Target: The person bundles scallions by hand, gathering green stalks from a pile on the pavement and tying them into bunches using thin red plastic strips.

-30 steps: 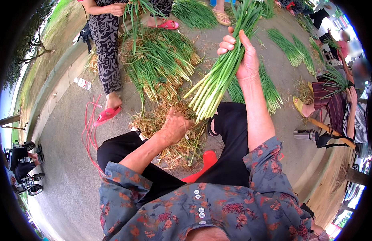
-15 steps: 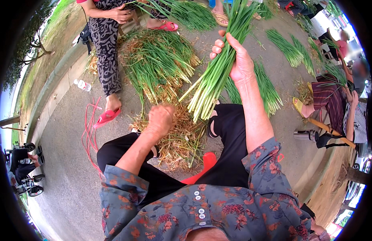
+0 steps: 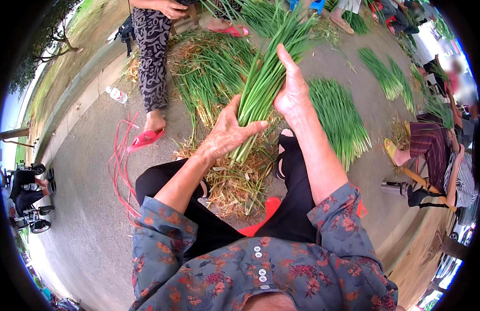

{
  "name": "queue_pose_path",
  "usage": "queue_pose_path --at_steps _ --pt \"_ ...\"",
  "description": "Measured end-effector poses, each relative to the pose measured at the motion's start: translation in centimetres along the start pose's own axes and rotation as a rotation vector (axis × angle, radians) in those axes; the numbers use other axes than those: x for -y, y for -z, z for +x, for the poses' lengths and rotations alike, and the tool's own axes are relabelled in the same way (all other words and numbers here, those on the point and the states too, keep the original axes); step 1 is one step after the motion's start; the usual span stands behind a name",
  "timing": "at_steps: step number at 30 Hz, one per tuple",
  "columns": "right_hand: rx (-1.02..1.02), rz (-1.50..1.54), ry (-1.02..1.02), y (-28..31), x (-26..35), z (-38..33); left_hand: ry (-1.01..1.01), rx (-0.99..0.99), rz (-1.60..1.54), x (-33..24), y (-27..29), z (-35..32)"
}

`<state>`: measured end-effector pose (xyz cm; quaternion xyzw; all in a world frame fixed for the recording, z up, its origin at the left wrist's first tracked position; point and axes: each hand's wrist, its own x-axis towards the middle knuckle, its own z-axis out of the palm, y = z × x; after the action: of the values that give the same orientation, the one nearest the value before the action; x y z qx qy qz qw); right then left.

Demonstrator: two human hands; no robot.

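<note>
A bunch of chives (image 3: 273,70), long green stalks with pale ends, slants in front of me, tips pointing up and to the right. My left hand (image 3: 229,132) is wrapped round its lower part, thumb lying across the stalks. Higher up, my right hand (image 3: 294,90) grips it from the right side, thumb up along the leaves and fingers hidden behind. Beyond my left hand lies a large heap of untrimmed chives (image 3: 214,62) with brown dry leaves. Clean chives (image 3: 338,119) are laid out on the ground right of my right hand.
Brown plant scraps (image 3: 235,189) are strewn between my feet, near a red stool (image 3: 271,207). Red cords (image 3: 121,160) and a plastic bottle (image 3: 116,95) lie to the left. Another person in patterned trousers (image 3: 153,57) sits ahead. A steel thermos (image 3: 395,187) is on the right.
My left hand, closed beside the stalks before, has come up to the right and now holds the bunch's lower part. The bunch has shifted slightly left, and the view has moved a little.
</note>
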<state>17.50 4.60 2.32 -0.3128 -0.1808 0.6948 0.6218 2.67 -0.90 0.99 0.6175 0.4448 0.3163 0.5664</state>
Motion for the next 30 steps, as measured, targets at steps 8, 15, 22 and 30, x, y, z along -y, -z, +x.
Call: queue_pose_path --at_steps 8,15,22,30 --pt "0.157 -0.032 -0.087 0.1 0.5 -0.1 0.132 0.12 -0.398 0.7 1.3 -0.6" --pt "0.208 -0.034 -0.054 0.2 0.3 0.3 0.145 0.147 -0.538 1.6 1.1 -0.3" --pt "0.138 -0.02 -0.037 0.9 0.2 0.4 0.25 0.24 -0.78 1.4 0.4 -0.3" --pt "0.011 -0.104 -0.055 0.8 -0.4 0.1 0.28 0.324 -0.781 1.7 0.3 -0.5"
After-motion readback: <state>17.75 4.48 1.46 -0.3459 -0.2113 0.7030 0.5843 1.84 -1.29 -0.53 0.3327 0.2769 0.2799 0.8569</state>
